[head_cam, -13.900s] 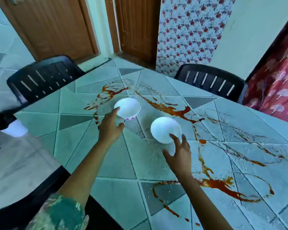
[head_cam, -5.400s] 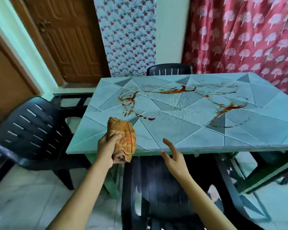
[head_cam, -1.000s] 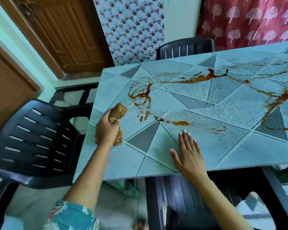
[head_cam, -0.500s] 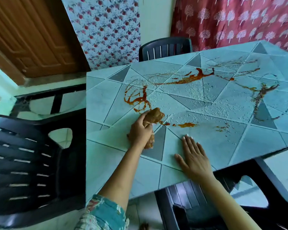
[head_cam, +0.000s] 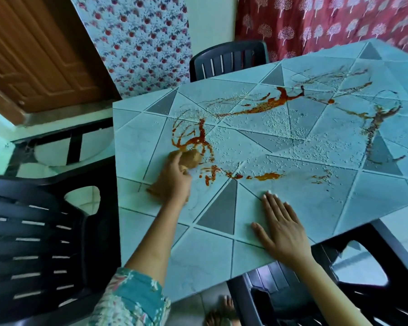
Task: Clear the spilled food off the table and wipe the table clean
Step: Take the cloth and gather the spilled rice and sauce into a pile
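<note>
On the table (head_cam: pixel 212 255), cloth (head_cam: pixel 190 158) nearer sauce (head_cam: pixel 199 140)

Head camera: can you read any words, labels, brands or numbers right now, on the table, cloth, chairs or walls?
None can be read.
The table shows only triangle shapes, sauce and rice.
The cloth in the left hand is blurred, with no lettering visible.
The red curtain, flowered curtain, door and chair bear only patterns, panels or slats.

table (head_cam: pixel 304 208) 1 | chairs (head_cam: pixel 33 231) (head_cam: pixel 229 60) (head_cam: pixel 363 290) 3 | cloth (head_cam: pixel 191 158) 1 | hands 2: left hand (head_cam: pixel 174 182), right hand (head_cam: pixel 283 231)
</note>
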Motion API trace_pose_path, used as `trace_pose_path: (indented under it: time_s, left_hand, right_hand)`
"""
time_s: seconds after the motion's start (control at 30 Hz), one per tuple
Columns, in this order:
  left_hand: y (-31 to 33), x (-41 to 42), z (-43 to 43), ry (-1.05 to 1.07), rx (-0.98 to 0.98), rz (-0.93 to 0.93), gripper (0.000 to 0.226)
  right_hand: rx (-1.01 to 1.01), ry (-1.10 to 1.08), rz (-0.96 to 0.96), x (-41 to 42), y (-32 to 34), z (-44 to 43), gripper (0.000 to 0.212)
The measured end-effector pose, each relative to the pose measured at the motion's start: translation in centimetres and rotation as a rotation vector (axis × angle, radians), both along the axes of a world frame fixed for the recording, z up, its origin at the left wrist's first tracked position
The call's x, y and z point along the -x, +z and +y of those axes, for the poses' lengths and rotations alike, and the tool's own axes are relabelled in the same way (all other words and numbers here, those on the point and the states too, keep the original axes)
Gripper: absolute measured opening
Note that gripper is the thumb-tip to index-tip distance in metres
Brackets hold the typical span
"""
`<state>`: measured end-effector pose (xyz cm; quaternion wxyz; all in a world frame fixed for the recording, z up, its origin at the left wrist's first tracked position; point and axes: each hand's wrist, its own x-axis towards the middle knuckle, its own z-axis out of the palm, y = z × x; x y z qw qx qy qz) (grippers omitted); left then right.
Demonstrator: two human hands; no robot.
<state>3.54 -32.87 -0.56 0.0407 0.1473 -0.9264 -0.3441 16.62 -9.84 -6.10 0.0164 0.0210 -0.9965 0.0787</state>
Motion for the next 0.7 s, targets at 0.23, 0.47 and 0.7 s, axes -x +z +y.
trace_pose_path:
  time_s: [0.23,0.47,0.7]
  left_hand:
    - [2.0,1.6,-2.0,0.141,-0.062,0.097,0.041]
    - [1.4,1.5,3.2,-0.155,-0.01,-0.047,0.049]
    - [2.7,2.7,1.3,-0.023,-0.168,0.06,0.044]
  right_hand:
    - [0.01,0.0,0.016,0.1,-0.2,0.0,0.074]
    - [0.021,-0.003,0.011,0.0,-0.1,0.0,0.073]
    - [0.025,-0.013,-0.012,0.1,0.3,-0.2,0.074]
